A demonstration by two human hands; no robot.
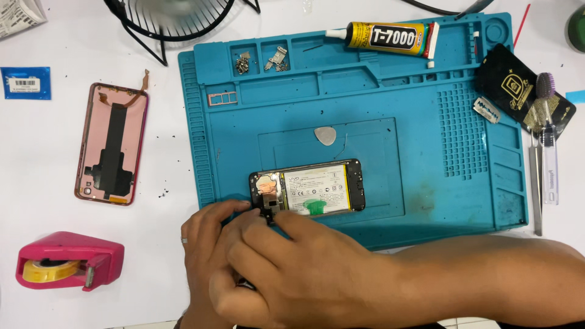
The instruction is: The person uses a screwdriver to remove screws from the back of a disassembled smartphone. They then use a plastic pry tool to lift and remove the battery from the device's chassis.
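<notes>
While both hands pinch the opened phone, a blue mat covers the white table.

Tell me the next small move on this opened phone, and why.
Probably ease the small part free at the near corner of the opened phone: both the left hand and the right hand pinch there, beside the exposed battery.

Phone's near corner — hidden under both hands' fingers.
</notes>
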